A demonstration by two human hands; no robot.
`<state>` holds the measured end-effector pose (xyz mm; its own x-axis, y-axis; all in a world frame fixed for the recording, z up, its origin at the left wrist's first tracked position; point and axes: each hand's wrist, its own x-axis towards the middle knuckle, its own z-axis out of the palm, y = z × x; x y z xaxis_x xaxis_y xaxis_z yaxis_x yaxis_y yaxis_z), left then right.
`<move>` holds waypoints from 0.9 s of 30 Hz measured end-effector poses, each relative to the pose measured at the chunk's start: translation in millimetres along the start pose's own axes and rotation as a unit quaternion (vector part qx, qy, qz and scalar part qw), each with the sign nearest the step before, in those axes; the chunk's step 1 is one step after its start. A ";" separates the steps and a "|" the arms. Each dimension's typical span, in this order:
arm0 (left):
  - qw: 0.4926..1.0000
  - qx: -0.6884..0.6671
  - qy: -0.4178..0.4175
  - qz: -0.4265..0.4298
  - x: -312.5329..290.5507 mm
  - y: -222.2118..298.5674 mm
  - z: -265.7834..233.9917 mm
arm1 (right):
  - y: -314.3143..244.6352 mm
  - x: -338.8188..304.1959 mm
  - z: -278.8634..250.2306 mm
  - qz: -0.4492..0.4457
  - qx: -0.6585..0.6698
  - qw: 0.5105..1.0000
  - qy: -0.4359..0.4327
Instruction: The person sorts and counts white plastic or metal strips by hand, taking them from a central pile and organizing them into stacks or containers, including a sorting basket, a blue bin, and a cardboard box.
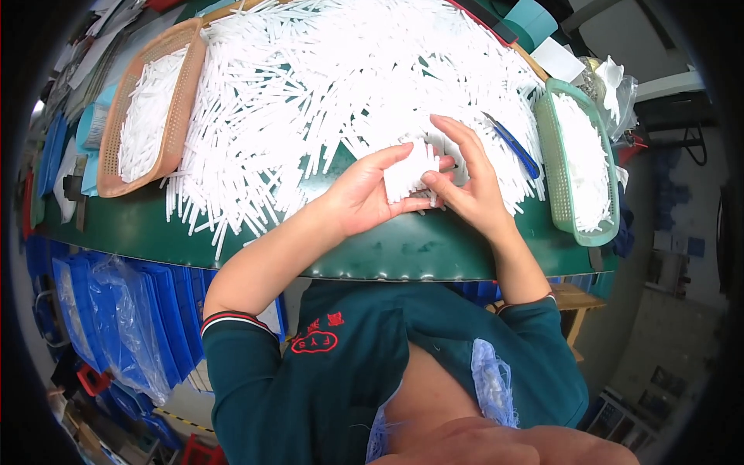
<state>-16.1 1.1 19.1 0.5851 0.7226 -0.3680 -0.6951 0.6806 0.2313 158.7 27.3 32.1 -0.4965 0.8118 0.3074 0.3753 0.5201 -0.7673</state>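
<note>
Short white plastic sticks, thin as straws, are gathered in a bundle (409,173) held in my left hand (358,194). The left thumb lies along the top of the bundle and the fingers curl under it. My right hand (482,198) is at the bundle's right side, its thumb tip against the sticks and its index finger stretched out and apart from the thumb. Its lower fingers are partly hidden. Around and beyond both hands spreads a large loose pile of the same white sticks (341,70).
The pile covers much of a green table (356,252). An orange basket (194,101) at left and a green basket (552,147) at right hold more sticks. A blue-handled knife (513,147) lies near my right hand. Blue bins (167,318) stand below at left.
</note>
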 end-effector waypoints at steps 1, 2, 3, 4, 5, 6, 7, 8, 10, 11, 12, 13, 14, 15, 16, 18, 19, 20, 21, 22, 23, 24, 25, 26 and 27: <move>1.000 -0.002 -0.001 -0.019 0.1 -0.1 -1.1 | -0.1 -0.8 1.2 0.003 0.000 1.000 0.001; 1.000 -0.003 0.000 -0.022 0.5 -1.7 -1.9 | 0.2 -1.5 2.0 0.020 0.036 0.999 -0.026; 1.000 0.006 0.009 -0.026 1.0 -3.9 -3.1 | 0.9 -2.0 2.3 0.036 0.073 0.995 -0.051; 0.999 0.014 0.018 -0.026 1.4 -5.0 -4.6 | 4.6 -1.2 4.0 -0.006 0.048 0.997 -0.057; 0.999 0.014 0.020 -0.027 2.6 -4.8 -6.8 | 1.8 -1.0 1.4 -0.005 0.049 0.997 -0.057; 0.999 -0.012 -0.007 -0.031 4.3 -3.8 -9.5 | -4.3 0.2 -3.8 0.054 0.061 0.993 -0.088; 0.998 -0.037 -0.033 -0.035 5.3 -2.9 -10.7 | -7.3 0.7 -7.1 0.112 0.072 0.984 -0.117; 0.998 -0.036 -0.032 -0.036 5.6 -2.9 -10.4 | -5.2 1.0 -7.3 0.113 0.074 0.984 -0.116; 0.995 -0.036 -0.087 -0.038 6.1 -4.5 -9.2 | 0.3 1.6 -6.9 0.079 0.107 0.986 -0.104; 0.995 -0.035 -0.086 -0.041 6.1 -6.4 -9.2 | 0.6 1.2 -6.5 0.081 0.108 0.986 -0.102; 0.997 -0.021 -0.062 -0.038 6.0 -9.0 -10.0 | 0.6 1.0 -5.7 0.094 0.109 0.984 -0.108; 0.999 -0.008 -0.039 -0.035 6.6 -10.3 -10.1 | 1.2 1.0 -5.5 0.106 0.111 0.982 -0.113; 0.999 -0.007 -0.039 -0.035 7.1 -10.0 -9.2 | 3.3 0.4 -4.9 0.107 0.111 0.982 -0.113; 0.998 -0.009 -0.052 -0.036 7.3 -9.3 -7.7 | 6.4 -0.7 -3.8 0.100 0.110 0.984 -0.101; 0.997 -0.011 -0.064 -0.036 7.0 -8.9 -6.8 | 8.4 -1.2 -2.8 0.093 0.109 0.986 -0.089; 0.998 -0.003 -0.048 -0.031 6.7 -9.9 -3.6 | 10.0 -0.9 -4.2 0.095 0.102 0.985 -0.098; 0.999 0.005 -0.033 -0.026 6.8 -10.3 -2.3 | 9.9 -0.8 -5.6 0.098 0.093 0.985 -0.106; 0.999 0.005 -0.034 -0.027 7.4 -10.0 -1.9 | 8.2 -0.5 -7.3 0.098 0.092 0.985 -0.105; 0.998 -0.010 -0.054 -0.016 8.2 -9.4 -1.5 | 4.8 0.5 -9.8 0.093 0.122 0.985 -0.084; 0.997 -0.026 -0.075 -0.004 9.2 -8.7 -1.5 | 2.2 2.1 -12.8 0.087 0.152 0.982 -0.065; 0.997 -0.026 -0.075 -0.003 9.3 -7.5 -1.4 | 0.9 4.6 -18.2 0.086 0.152 0.982 -0.065; 0.996 -0.027 -0.080 0.004 8.6 -5.6 -0.9 | 0.7 7.6 -25.2 0.003 0.099 0.991 -0.087; 0.996 -0.027 -0.085 0.011 8.1 -3.6 0.1 | 0.9 9.3 -29.9 -0.079 0.044 0.990 -0.107; 0.996 -0.027 -0.083 0.017 6.8 -2.0 1.6 | 0.3 8.5 -31.1 -0.082 0.017 0.990 -0.114; 0.996 -0.027 -0.084 0.018 6.6 -1.5 3.3 | -0.7 7.3 -31.0 -0.083 0.016 0.990 -0.114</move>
<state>-9.8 5.3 19.3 0.6182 0.7590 -0.2041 -0.7355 0.6502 0.1903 179.0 41.1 52.3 -0.7147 0.6330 0.2976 0.2508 0.6291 -0.7357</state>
